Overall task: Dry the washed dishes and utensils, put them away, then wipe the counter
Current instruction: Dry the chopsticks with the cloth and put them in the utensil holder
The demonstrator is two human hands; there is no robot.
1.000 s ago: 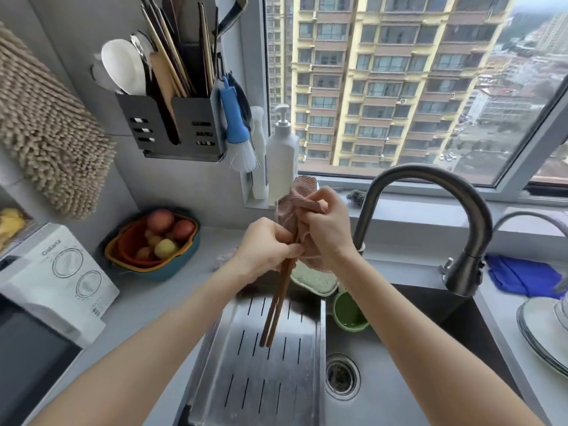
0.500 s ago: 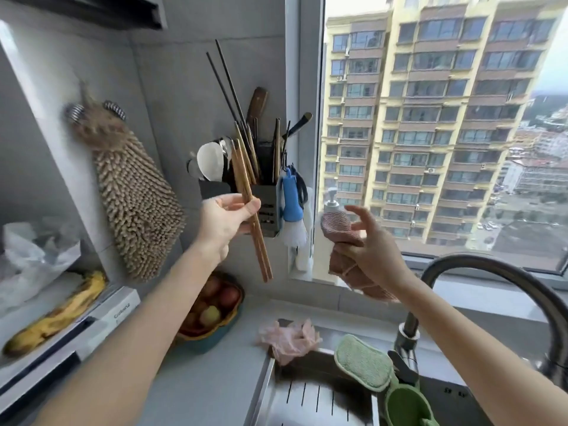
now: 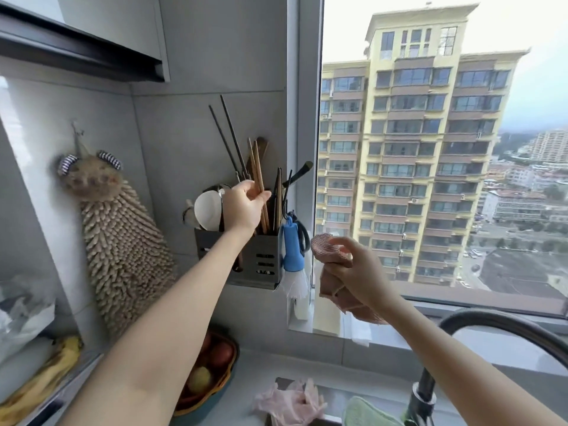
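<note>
In the head view, a pair of wooden chopsticks [image 3: 257, 167] is pinched between the thumb and the curled fingers [image 3: 263, 196] of the left hand [image 3: 246, 206]. The sticks are held together and almost upright. Their upper ends rise above the fingers, and their lower ends are sunk into the right part of the wall-mounted utensil holder [image 3: 264, 256], among other sticks and handles. How deep they reach cannot be told. A white spoon [image 3: 209, 210] is seen just left of the hand, in the same holder.

A bunched pink cloth [image 3: 327, 249] is gripped by the curled fingers [image 3: 341, 241] of the right hand [image 3: 359, 272], which is raised before the window, apart from the holder. A blue-handled brush [image 3: 292, 247] hangs between holder and cloth.

Further out, a shaggy hand towel [image 3: 123, 241] is hung on the wall at the left. Below, a fruit basket [image 3: 226, 373], pink gloves [image 3: 289, 401] and a green sponge [image 3: 365, 410] are set on the worktop [image 3: 261, 364], and a dark tap [image 3: 507, 321] arches at the right.
</note>
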